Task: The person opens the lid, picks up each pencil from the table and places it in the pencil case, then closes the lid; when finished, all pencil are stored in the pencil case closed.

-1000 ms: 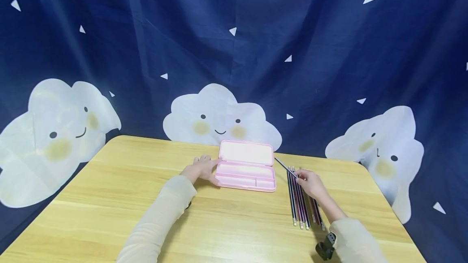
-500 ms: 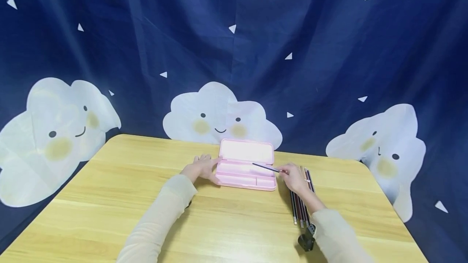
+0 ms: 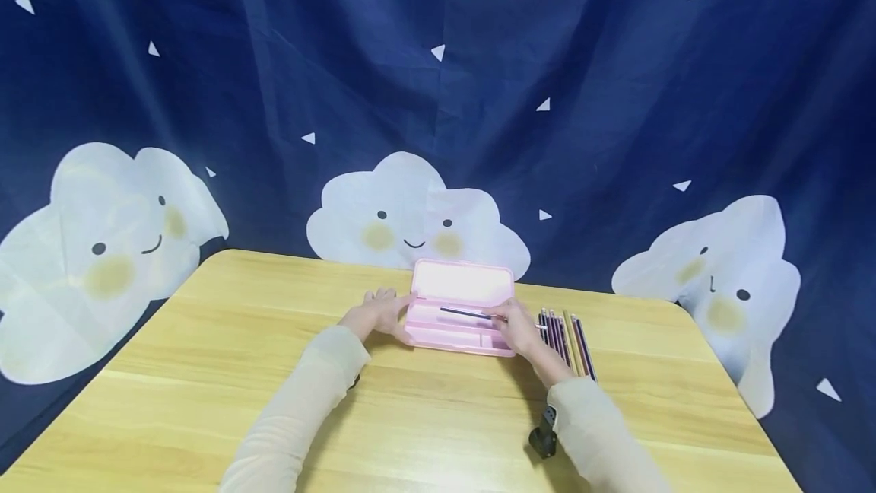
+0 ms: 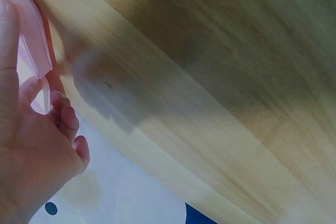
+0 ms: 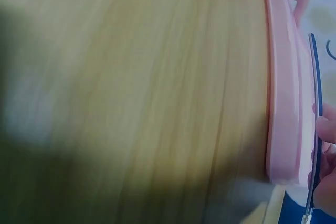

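A pink pencil case (image 3: 445,337) lies with its lid (image 3: 462,282) raised at the back. My left hand (image 3: 379,314) rests against the case's left end, thumb at the front corner and index finger near the hinge. In the left wrist view the other fingers bend loosely beside the case (image 4: 34,35). My right hand (image 3: 518,328) pinches a dark pencil (image 3: 460,313) near its eraser end, over the long rear compartment. The right wrist view has that pencil (image 5: 316,87) close above the case's edge, fingertips partly cut off by the frame.
Several pencils (image 3: 557,333), dark ones and a wood-coloured one, lie side by side on the wooden table (image 3: 424,417) right of the case, partly hidden by the right arm. A blue curtain (image 3: 582,59) with white clouds hangs behind the table.
My right hand has carried the pencil leftward from the row of pencils to over the open case, the pencil turning nearly level with its length. My left hand has stayed in place.
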Demonstrator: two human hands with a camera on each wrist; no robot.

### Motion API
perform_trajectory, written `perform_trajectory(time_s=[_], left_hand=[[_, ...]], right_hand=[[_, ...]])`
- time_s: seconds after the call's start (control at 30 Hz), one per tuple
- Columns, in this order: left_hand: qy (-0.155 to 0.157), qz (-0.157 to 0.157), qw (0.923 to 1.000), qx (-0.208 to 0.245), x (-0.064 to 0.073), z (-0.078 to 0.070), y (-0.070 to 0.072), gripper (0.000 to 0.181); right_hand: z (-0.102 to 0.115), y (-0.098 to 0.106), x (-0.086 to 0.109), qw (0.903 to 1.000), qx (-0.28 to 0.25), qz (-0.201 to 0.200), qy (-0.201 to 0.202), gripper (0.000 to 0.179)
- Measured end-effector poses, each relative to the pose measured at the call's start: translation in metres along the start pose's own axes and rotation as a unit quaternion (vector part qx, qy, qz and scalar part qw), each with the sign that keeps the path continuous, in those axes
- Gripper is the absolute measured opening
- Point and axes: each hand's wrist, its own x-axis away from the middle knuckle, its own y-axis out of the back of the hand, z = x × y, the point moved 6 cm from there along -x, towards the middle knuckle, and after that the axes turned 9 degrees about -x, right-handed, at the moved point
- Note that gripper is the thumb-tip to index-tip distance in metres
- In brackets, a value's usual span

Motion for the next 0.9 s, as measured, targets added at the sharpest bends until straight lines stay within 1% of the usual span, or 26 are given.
perform_trajectory(time_s=[0.27, 0.4, 0.5, 0.57, 0.67, 0.77, 0.9], left_hand=[[0.005, -0.002, 1.0, -0.005, 0.0, 0.002, 0.002, 0.102], [0.006, 0.0, 1.0, -0.003, 0.0, 0.001, 0.002, 0.1], [0.008, 0.001, 1.0, -0.003, 0.0, 0.001, 0.001, 0.099], [0.01, 0.002, 0.9999, -0.003, 0.0, 0.001, 0.0, 0.099], [0.01, 0.006, 0.9999, -0.001, 0.001, 0.001, 0.0, 0.098], [0.009, 0.007, 0.9999, 0.001, 0.002, 0.0, 0.001, 0.099], [0.009, 0.004, 1.0, 0.0, 0.004, -0.001, 0.002, 0.099]], right_hand=[[0.014, -0.024, -0.011, 0.9986, 0.033, 0.037, 0.017, 0.024], [0.022, -0.032, -0.014, 0.9967, 0.023, 0.058, 0.051, 0.023], [0.024, -0.036, -0.016, 0.9945, 0.001, 0.079, 0.069, 0.021], [0.023, -0.037, -0.017, 0.9939, -0.017, 0.092, 0.059, 0.02], [0.018, -0.038, -0.02, 0.9932, -0.053, 0.102, 0.018, 0.016], [0.015, -0.038, -0.022, 0.9919, -0.076, 0.101, -0.016, 0.012], [0.015, -0.04, -0.023, 0.991, -0.086, 0.096, -0.036, 0.01]])
